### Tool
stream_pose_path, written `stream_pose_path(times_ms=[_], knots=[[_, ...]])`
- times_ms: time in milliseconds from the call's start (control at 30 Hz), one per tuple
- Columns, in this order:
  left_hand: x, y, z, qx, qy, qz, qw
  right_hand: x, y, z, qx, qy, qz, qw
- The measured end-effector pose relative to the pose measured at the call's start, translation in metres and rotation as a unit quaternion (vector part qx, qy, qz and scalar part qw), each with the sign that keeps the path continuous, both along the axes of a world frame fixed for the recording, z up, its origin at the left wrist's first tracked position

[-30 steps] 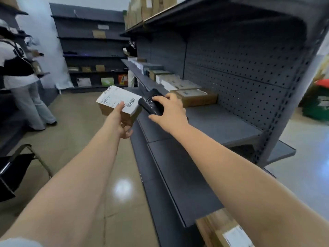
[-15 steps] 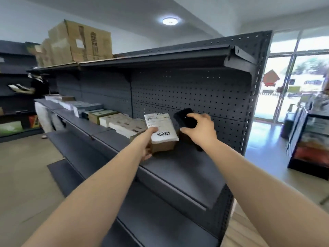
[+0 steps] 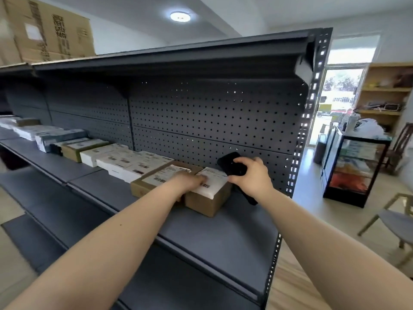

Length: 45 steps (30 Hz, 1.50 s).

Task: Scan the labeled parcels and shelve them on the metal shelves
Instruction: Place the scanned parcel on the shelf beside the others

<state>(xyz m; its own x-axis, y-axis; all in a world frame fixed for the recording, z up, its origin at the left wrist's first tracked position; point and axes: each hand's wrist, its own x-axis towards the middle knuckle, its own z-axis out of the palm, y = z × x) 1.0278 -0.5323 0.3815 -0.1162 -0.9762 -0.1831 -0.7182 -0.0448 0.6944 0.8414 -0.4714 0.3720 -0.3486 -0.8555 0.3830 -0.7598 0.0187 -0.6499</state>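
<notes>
Fingers of my left hand [image 3: 190, 180] lie on top of the small brown parcel [image 3: 209, 193], over its white label, mid-frame; whether they curl around it I cannot tell. That parcel sits on the grey metal shelf [image 3: 223, 233], touching a flatter labelled box [image 3: 161, 177] just to its left, at the end of a row of parcels [image 3: 93, 148] running to the left edge of the frame. Right of centre, my right hand [image 3: 250, 177] grips the black scanner [image 3: 232, 166], fingers curled round it, in front of the perforated back panel [image 3: 212, 121].
</notes>
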Motion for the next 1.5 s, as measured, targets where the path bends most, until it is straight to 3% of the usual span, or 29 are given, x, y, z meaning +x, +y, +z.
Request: stream_pose_path(times_ms=[67,133,200,267,467,767,900,1067,1200,1300,1500], knots=[[-0.002,0.004,-0.002,-0.159,-0.155,-0.039,0.974,0.002,-0.01,-0.002,-0.008,-0.006,-0.007,1.0],[-0.004,0.02,-0.015,-0.343,-0.263,-0.09,0.897,0.007,-0.019,-0.003,-0.01,-0.016,-0.024,1.0],[-0.006,0.034,-0.038,-0.47,-0.294,-0.157,0.817,0.015,-0.027,-0.006,-0.008,-0.022,-0.044,0.999],[-0.007,0.031,-0.061,-0.507,-0.3,-0.198,0.784,0.021,-0.032,-0.01,-0.005,-0.029,-0.06,0.998],[0.003,-0.015,-0.069,-0.521,-0.292,-0.185,0.78,0.027,-0.034,-0.014,-0.002,-0.031,-0.109,0.994],[-0.007,-0.01,-0.049,-0.494,-0.253,-0.268,0.788,0.032,0.014,-0.027,-0.065,0.027,-0.21,0.975],[-0.04,0.028,-0.04,-0.501,-0.221,-0.338,0.765,0.013,0.061,-0.035,-0.104,0.03,-0.276,0.955],[-0.098,0.1,-0.039,-0.477,-0.207,-0.406,0.751,-0.019,0.141,-0.038,-0.068,0.039,-0.365,0.928],[-0.147,0.154,-0.044,-0.471,-0.231,-0.443,0.727,-0.049,0.215,-0.049,0.029,0.101,-0.454,0.885],[-0.181,0.203,-0.058,-0.434,-0.218,-0.473,0.735,-0.073,0.265,-0.066,0.094,0.137,-0.496,0.852],[-0.244,0.272,-0.14,-0.345,-0.256,-0.504,0.749,-0.123,0.337,-0.14,0.117,0.097,-0.479,0.864]])
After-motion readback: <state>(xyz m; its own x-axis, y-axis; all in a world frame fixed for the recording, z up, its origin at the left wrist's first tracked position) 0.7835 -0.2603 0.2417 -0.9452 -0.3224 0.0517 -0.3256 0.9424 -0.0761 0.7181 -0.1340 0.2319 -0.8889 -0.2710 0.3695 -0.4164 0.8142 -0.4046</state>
